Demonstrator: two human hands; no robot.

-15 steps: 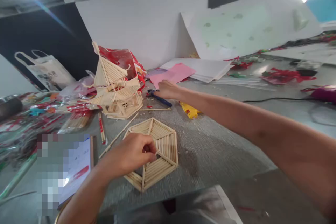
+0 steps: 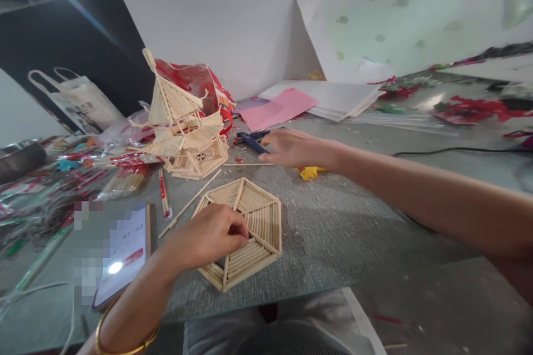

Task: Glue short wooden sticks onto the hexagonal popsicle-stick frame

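A flat polygonal panel of thin wooden sticks [image 2: 261, 222] lies on the table in front of me. My left hand [image 2: 216, 236] is over its left half, thumb and fingers pinched together; whatever is between them is hidden. Farther back, my right hand [image 2: 287, 147] reaches across with fingers stretched and thumb apart. It is beside the blue-handled pliers [image 2: 252, 143] and partly covers them; whether it touches them I cannot tell. Just under the right wrist sits a yellow tool [image 2: 308, 173], partly hidden by the arm.
A tiered stick pagoda model [image 2: 195, 144] stands behind the panel. A loose stick [image 2: 189, 205] lies left of it. A phone [image 2: 125, 255] rests near my left forearm. Pink paper [image 2: 278, 110] and white sheets [image 2: 333, 100] lie at the back, with a black cable [image 2: 449, 151] at right.
My right hand has moved rightward from the pliers' far side, and its fingers have spread. The left hand stays pinched over the panel. The view has shifted slightly.
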